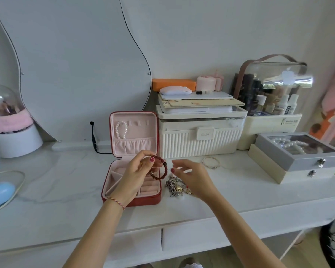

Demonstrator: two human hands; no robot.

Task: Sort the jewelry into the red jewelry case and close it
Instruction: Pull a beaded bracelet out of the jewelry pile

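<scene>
One pearl strand (121, 130) is hanging in the red jewelry case (132, 157) lid; I'm seeing my left grip (132, 174) pinching a red bead bracelet (160, 167) over it, my right grip (190, 176) hovering loosely open beside it above tangled jewelry (177, 187).

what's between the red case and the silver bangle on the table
In the head view, a tangled pile of metal jewelry and the open right hand above it lie between red jewelry case and thin silver bangle.

Open lane: you have bare tabletop (230, 192) before the red jewelry case (112, 192).
Right flank: jewelry pile (177, 187), silver bangle (211, 162).
Rear wall: ribbed white box (199, 140).
</scene>
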